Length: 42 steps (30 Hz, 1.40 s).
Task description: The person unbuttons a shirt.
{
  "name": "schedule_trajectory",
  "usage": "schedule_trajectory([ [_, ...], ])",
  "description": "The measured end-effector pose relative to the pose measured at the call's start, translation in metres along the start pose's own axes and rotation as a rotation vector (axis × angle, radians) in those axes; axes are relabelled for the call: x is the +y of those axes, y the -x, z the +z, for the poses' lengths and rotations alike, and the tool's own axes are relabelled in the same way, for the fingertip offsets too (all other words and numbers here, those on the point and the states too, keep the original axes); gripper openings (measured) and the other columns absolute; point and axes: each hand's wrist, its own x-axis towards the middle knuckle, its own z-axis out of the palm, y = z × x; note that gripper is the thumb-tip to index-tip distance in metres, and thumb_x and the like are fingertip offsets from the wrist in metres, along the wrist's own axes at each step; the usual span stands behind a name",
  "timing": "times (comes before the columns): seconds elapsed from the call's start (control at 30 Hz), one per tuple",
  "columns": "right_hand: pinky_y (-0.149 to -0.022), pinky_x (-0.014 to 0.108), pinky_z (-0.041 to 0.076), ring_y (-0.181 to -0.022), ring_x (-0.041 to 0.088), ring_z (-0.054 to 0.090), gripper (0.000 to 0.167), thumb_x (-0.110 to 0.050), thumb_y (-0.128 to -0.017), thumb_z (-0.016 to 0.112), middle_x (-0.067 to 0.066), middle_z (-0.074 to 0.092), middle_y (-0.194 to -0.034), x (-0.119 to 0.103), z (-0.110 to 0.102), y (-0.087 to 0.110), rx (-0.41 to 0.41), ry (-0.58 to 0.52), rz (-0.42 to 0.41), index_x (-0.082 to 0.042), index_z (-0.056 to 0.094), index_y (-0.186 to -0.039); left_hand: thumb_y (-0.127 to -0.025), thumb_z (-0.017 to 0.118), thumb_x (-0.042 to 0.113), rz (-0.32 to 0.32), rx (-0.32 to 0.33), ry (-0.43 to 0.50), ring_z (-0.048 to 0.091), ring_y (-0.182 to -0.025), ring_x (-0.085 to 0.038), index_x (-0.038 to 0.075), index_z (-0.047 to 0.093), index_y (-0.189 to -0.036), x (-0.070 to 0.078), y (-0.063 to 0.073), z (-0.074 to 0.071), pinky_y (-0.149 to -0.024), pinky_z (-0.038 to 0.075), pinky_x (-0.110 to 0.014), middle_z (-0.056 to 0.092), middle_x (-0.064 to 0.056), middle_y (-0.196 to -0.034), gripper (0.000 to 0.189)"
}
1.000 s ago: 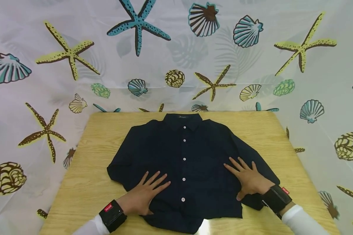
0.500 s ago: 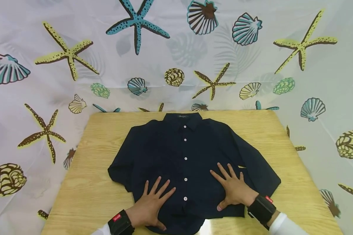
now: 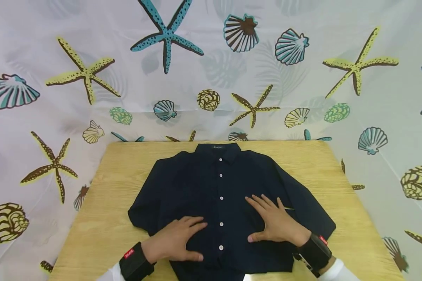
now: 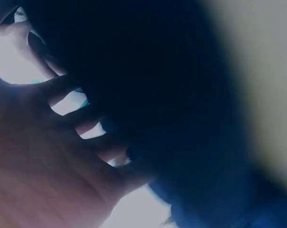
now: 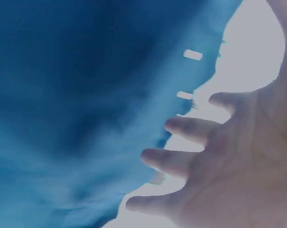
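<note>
A navy button-up shirt (image 3: 232, 212) is laid front up on a wood-grain table (image 3: 95, 222), its collar (image 3: 219, 152) pointed toward the far edge. The row of white buttons (image 3: 221, 198) is flanked by the left hand (image 3: 176, 239) and the right hand (image 3: 278, 222), both held over the lower front with fingers extended. Black wristbands (image 3: 136, 262) are worn below white sleeves (image 3: 337, 272). The table is surrounded by white fabric (image 3: 211, 23) printed with starfish and seashells.
</note>
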Motion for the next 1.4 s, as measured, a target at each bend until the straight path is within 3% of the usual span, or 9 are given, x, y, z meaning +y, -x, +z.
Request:
schedule_trajectory([
  [0.13, -0.092, 0.047, 0.047, -0.1, 0.02, 0.065, 0.055, -0.046, -0.082, 0.076, 0.003, 0.068, -0.108, -0.009, -0.029, -0.029, 0.223, -0.021, -0.017, -0.013, 0.064, -0.124, -0.093, 0.066, 0.037, 0.057, 0.359, -0.106, 0.059, -0.073, -0.005, 0.018, 0.07, -0.099, -0.004, -0.033, -0.049, -0.065, 0.049, -0.025, 0.064, 0.007, -0.086, 0.021],
  [0.23, -0.061, 0.029, 0.046, -0.062, 0.007, 0.055, 0.028, -0.034, -0.088, 0.073, -0.006, 0.061, -0.074, -0.012, -0.042, -0.052, 0.272, -0.048, 0.006, -0.012, 0.069, -0.105, -0.098, 0.062, 0.025, 0.079, 0.534, -0.171, 0.053, -0.065, -0.002, 0.019, 0.068, -0.09, -0.018, -0.076, -0.067, -0.06, 0.045, -0.02, 0.06, 0.009, -0.076, 0.012],
  [0.47, -0.054, 0.027, 0.041, -0.054, 0.006, 0.049, 0.032, -0.037, -0.089, 0.072, -0.009, 0.054, -0.07, -0.019, -0.022, -0.101, 0.235, -0.039, 0.055, -0.013, 0.069, -0.11, -0.101, 0.055, 0.021, -0.104, 0.418, -0.288, 0.054, -0.13, -0.023, 0.015, 0.054, -0.14, -0.067, -0.188, -0.052, -0.109, 0.041, -0.045, 0.059, -0.005, -0.139, 0.039],
  [0.67, -0.055, 0.029, 0.041, -0.057, 0.007, 0.05, 0.034, -0.035, -0.089, 0.072, -0.008, 0.056, -0.071, -0.021, -0.003, -0.117, 0.192, -0.087, 0.066, -0.012, 0.069, -0.113, -0.099, 0.058, 0.03, -0.236, 0.379, -0.404, 0.049, -0.132, -0.026, 0.02, 0.056, -0.138, -0.089, -0.235, -0.017, -0.111, 0.032, -0.058, 0.058, -0.003, -0.138, 0.04],
  [0.83, -0.055, 0.029, 0.041, -0.058, 0.007, 0.05, 0.033, -0.035, -0.089, 0.071, -0.008, 0.057, -0.073, -0.015, -0.001, -0.122, 0.219, -0.084, 0.076, -0.013, 0.069, -0.112, -0.093, 0.067, 0.037, -0.25, 0.469, -0.473, 0.05, -0.121, -0.026, 0.02, 0.07, -0.116, -0.086, -0.243, -0.02, -0.105, 0.036, -0.053, 0.062, -0.004, -0.12, 0.029],
  [1.03, -0.062, 0.033, 0.048, -0.069, 0.012, 0.059, 0.027, -0.03, -0.088, 0.074, -0.003, 0.065, -0.086, -0.017, -0.009, -0.128, 0.385, -0.04, 0.042, -0.014, 0.069, -0.109, -0.092, 0.069, 0.037, -0.128, 0.515, -0.458, 0.061, -0.103, -0.019, 0.022, 0.07, -0.103, -0.076, -0.235, -0.047, -0.107, 0.036, -0.048, 0.071, 0.003, -0.101, 0.019],
  [1.17, -0.078, 0.039, 0.054, -0.097, 0.022, 0.065, 0.038, -0.025, -0.087, 0.075, 0.005, 0.065, -0.114, -0.027, -0.023, -0.131, 0.592, 0.009, -0.051, -0.013, 0.065, -0.123, -0.093, 0.067, 0.033, -0.041, 0.496, -0.164, 0.066, -0.078, -0.017, 0.018, 0.069, -0.102, -0.056, -0.216, -0.074, -0.093, 0.048, -0.039, 0.072, 0.001, -0.089, 0.018],
  [1.3, -0.091, 0.043, 0.051, -0.118, 0.028, 0.057, 0.051, -0.028, -0.086, 0.077, 0.01, 0.058, -0.13, -0.043, -0.038, -0.129, 0.776, 0.067, -0.151, -0.012, 0.062, -0.131, -0.096, 0.064, 0.031, 0.008, 0.512, 0.209, 0.066, -0.079, -0.015, 0.016, 0.071, -0.104, -0.03, -0.184, -0.097, -0.072, 0.051, -0.031, 0.072, -0.001, -0.097, 0.018],
  [1.4, -0.093, 0.046, 0.043, -0.115, 0.029, 0.054, 0.047, -0.035, -0.084, 0.077, 0.009, 0.06, -0.127, -0.057, -0.046, -0.121, 0.893, 0.141, -0.206, -0.014, 0.068, -0.125, -0.099, 0.06, 0.03, 0.037, 0.532, 0.364, 0.067, -0.087, -0.012, 0.017, 0.071, -0.106, -0.014, -0.157, -0.105, -0.076, 0.052, -0.028, 0.071, 0.0, -0.1, 0.019],
])
